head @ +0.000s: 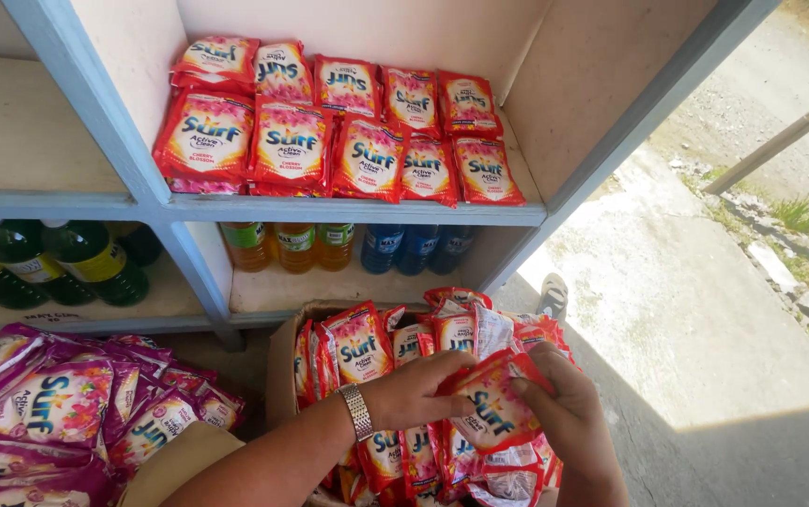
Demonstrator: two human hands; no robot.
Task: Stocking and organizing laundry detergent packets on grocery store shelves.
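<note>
- Head view: the left hand and the right hand are both pinching one small red-and-pink soft plastic detergent sachet above an open brown cardboard box packed with matching sachets.
- The sachet is looking light, limp and slick; its sealed edges are offering the surest hold.
- Its long axis is tilting diagonally, top edge toward the pale blue wooden shelf.
</note>
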